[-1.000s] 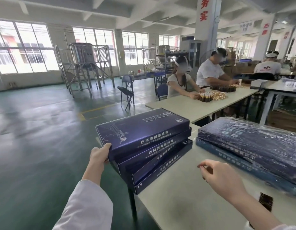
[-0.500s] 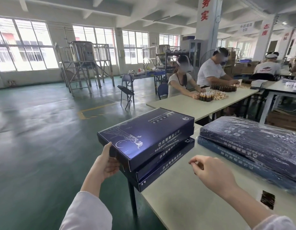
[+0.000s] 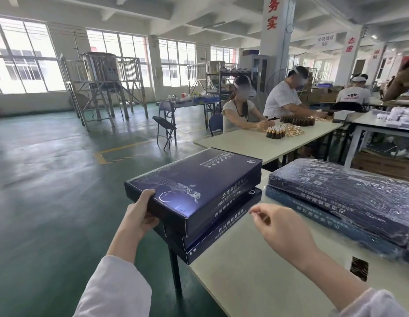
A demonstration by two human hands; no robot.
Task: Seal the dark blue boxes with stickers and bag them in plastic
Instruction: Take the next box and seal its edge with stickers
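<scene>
Gripping the near corner of the top dark blue box (image 3: 194, 186), my left hand (image 3: 140, 217) holds it askew on the stack (image 3: 222, 234) at the table's (image 3: 256, 282) left edge. My right hand (image 3: 283, 229) hovers beside the stack, fingers curled; whether they pinch anything I cannot tell. Plastic-bagged boxes (image 3: 347, 197) lie farther right.

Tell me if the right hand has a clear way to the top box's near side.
Probably yes: the right hand hovers just beside the top box, nothing between them; the left hand grips only its left corner.
</scene>
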